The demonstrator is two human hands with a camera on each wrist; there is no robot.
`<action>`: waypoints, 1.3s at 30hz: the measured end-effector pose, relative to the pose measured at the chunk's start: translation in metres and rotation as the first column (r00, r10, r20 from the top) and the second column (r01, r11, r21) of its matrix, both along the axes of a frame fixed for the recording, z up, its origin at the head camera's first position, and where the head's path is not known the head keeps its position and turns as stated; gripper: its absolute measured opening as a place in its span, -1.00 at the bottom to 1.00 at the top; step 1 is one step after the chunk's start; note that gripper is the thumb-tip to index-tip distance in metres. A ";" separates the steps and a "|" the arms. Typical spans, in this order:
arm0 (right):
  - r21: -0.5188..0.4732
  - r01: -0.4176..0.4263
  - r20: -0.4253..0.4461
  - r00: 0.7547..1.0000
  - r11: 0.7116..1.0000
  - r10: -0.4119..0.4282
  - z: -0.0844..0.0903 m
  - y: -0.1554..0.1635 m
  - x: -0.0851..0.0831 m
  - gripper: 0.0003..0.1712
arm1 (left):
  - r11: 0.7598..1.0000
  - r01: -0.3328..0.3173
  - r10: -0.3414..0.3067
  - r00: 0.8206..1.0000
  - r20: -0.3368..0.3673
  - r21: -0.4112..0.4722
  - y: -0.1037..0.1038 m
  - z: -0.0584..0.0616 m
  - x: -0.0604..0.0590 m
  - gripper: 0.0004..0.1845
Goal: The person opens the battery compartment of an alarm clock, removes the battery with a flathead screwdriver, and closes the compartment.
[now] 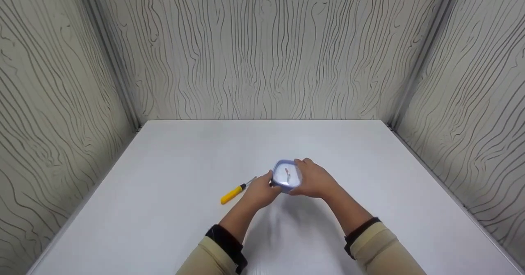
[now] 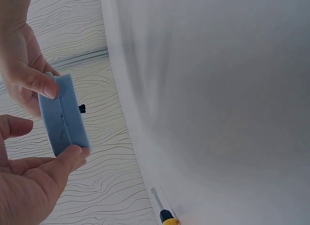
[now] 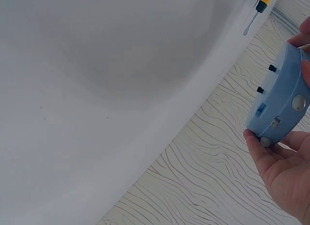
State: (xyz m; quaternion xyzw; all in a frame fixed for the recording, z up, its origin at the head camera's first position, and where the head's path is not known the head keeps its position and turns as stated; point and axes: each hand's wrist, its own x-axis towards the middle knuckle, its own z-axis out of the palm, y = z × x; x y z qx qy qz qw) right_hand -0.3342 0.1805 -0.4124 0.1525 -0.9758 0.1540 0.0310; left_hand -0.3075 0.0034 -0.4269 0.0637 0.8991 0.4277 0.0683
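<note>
A small light-blue alarm clock (image 1: pixel 287 176) is raised over the table between both hands, its pale face turned up toward the head view. My left hand (image 1: pixel 261 191) pinches the clock's left side with thumb and fingers. On the opposite side, my right hand (image 1: pixel 316 179) grips the rim. Two black knobs (image 3: pixel 272 68) stick out of the clock's back in the right wrist view, and a small grey foot (image 3: pixel 265 142) shows near the right fingertips. In the left wrist view the casing (image 2: pixel 65 116) is seen edge-on.
A screwdriver (image 1: pixel 233 194) with a yellow handle lies on the white table (image 1: pixel 164 164), just left of my left hand. Wood-grain panels (image 1: pixel 262 53) enclose the table at the back and both sides. Shadows of the arms fall on the tabletop.
</note>
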 end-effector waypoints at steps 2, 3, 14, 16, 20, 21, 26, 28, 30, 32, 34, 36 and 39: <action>-0.007 0.007 -0.004 1.000 1.000 -0.007 0.000 0.000 0.000 0.16 | 1.000 0.010 -0.010 1.000 -0.003 0.000 -0.002 0.001 0.000 -0.35; -0.011 0.010 -0.005 1.000 1.000 -0.010 -0.001 0.000 0.000 0.16 | 1.000 0.016 -0.016 1.000 -0.004 0.001 -0.003 0.001 0.000 -0.35; -0.232 0.071 0.114 0.992 0.970 -0.045 -0.003 0.011 -0.001 0.21 | 0.978 0.100 -0.096 0.995 -0.028 0.181 -0.015 0.001 -0.003 -0.36; -0.282 0.081 0.141 0.989 0.956 -0.042 -0.002 0.013 -0.002 0.21 | 0.974 0.098 -0.092 0.995 -0.036 0.202 -0.016 0.001 -0.005 -0.33; -0.400 0.065 0.186 0.982 0.914 0.012 0.000 0.018 -0.003 0.17 | 0.970 0.081 -0.078 0.997 -0.025 0.231 -0.020 -0.002 -0.008 -0.17; -0.430 0.057 0.196 0.980 0.901 0.032 0.000 0.018 -0.003 0.16 | 0.969 0.077 -0.075 0.997 -0.017 0.237 -0.021 -0.003 -0.009 -0.12; -0.559 0.006 0.223 0.964 0.829 0.143 0.002 0.020 -0.003 0.10 | 0.961 0.068 -0.083 0.996 0.045 0.268 -0.023 -0.009 -0.013 0.05; -0.596 -0.027 0.217 0.957 0.802 0.194 0.002 0.020 -0.003 0.09 | 0.953 0.072 -0.096 0.993 0.067 0.295 -0.022 -0.010 -0.015 0.03; -0.623 -0.050 0.217 0.948 0.781 0.234 0.003 0.020 -0.002 0.07 | 0.942 0.076 -0.108 0.991 0.082 0.328 -0.021 -0.010 -0.016 0.00; -0.648 -0.073 0.217 0.936 0.758 0.276 0.004 0.020 -0.002 0.05 | 0.932 0.079 -0.120 0.988 0.095 0.353 -0.020 -0.010 -0.017 -0.02; -0.669 -0.091 0.219 0.924 0.738 0.313 0.005 0.020 -0.001 0.02 | 0.919 0.083 -0.134 0.985 0.105 0.385 -0.019 -0.011 -0.017 -0.02; -0.683 -0.103 0.225 0.912 0.723 0.343 0.005 0.020 -0.001 0.00 | 0.903 0.095 -0.154 0.982 0.109 0.420 -0.018 -0.011 -0.017 -0.01; -0.695 -0.113 0.237 0.896 0.710 0.375 0.004 0.021 -0.002 -0.04 | 0.877 0.114 -0.181 0.978 0.101 0.467 -0.018 -0.011 -0.016 0.02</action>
